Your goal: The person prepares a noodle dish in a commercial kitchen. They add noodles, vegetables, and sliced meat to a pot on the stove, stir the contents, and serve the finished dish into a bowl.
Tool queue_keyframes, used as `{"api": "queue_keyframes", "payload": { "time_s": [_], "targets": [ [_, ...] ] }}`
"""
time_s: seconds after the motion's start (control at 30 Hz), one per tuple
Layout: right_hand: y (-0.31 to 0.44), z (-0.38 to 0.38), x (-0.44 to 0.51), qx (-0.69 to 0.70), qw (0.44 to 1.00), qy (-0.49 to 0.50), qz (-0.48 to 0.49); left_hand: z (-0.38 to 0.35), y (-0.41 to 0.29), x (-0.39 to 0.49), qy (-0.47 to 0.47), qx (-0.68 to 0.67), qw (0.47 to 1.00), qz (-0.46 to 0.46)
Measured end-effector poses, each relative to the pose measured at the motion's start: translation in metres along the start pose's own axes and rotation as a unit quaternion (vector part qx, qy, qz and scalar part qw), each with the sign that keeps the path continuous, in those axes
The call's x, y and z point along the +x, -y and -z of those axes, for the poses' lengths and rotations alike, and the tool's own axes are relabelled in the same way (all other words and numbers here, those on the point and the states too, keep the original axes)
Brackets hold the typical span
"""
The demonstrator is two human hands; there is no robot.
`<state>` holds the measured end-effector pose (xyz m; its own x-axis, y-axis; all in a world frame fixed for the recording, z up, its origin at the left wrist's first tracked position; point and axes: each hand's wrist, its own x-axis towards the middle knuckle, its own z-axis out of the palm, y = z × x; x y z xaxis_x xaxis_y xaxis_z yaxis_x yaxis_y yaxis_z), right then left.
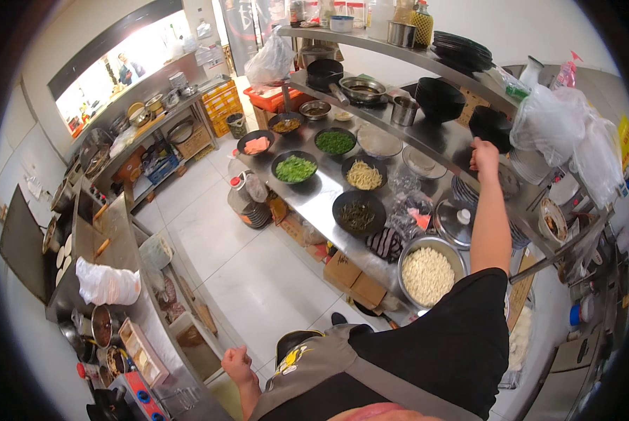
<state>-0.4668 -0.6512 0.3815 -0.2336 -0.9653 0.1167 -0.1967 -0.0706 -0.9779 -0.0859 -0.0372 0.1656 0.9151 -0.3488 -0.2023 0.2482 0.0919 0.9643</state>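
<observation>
My right hand (pixel 484 156) reaches over the middle steel shelf, its fingers curled at the near edge of a black bowl (pixel 489 126). Whether it grips that bowl cannot be told. To its left stands a taller stack of black bowls (pixel 440 100). My left hand (pixel 237 363) hangs low beside my apron, fingers curled, with nothing seen in it. On the counter below the shelf are black bowls of chopped green scallions (pixel 334 141), chopped leafy greens (pixel 295 169), noodles (pixel 364 174) and dark shredded strips (pixel 358 213). A metal bowl (pixel 406 279) of pale diced food stands nearest me.
A steel shelf edge (pixel 451 167) runs below my right forearm. Plastic bags (pixel 556 126) hang at the right. A glass-lidded pot (pixel 453 218) sits under my arm. Large plastic bottles (pixel 246 197) stand on the floor. At left is a cooking counter with a gas stove (pixel 143 397).
</observation>
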Motion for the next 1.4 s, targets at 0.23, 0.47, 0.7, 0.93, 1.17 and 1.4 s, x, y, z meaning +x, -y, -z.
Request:
{"api": "queue_keyframes", "payload": {
  "time_s": [0.23, 0.47, 0.7, 0.93, 1.17, 1.4],
  "targets": [
    [-0.055, 0.073, 0.206, 0.010, 0.990, -0.109, -0.085, -0.095, 0.007, 0.032, 0.046, -0.100, 0.992, 0.060],
    [-0.099, 0.098, 0.280, 0.232, 0.967, -0.079, 0.069, -0.124, 0.008, 0.060, 0.029, -0.010, 0.995, 0.091],
    [-0.072, 0.091, 0.297, 0.142, 0.979, -0.146, 0.020, -0.140, 0.007, 0.084, 0.024, 0.036, 0.995, 0.091],
    [-0.051, 0.084, 0.296, 0.120, 0.979, -0.163, 0.012, -0.144, 0.017, 0.087, 0.021, 0.056, 0.997, 0.049],
    [-0.046, 0.095, 0.263, 0.145, 0.976, -0.162, 0.011, -0.137, 0.019, 0.088, 0.056, 0.023, 0.992, 0.106],
    [-0.017, 0.070, 0.106, 0.194, 0.973, -0.126, 0.009, -0.125, 0.027, 0.089, 0.110, 0.001, 0.989, 0.095]
  ]
}}
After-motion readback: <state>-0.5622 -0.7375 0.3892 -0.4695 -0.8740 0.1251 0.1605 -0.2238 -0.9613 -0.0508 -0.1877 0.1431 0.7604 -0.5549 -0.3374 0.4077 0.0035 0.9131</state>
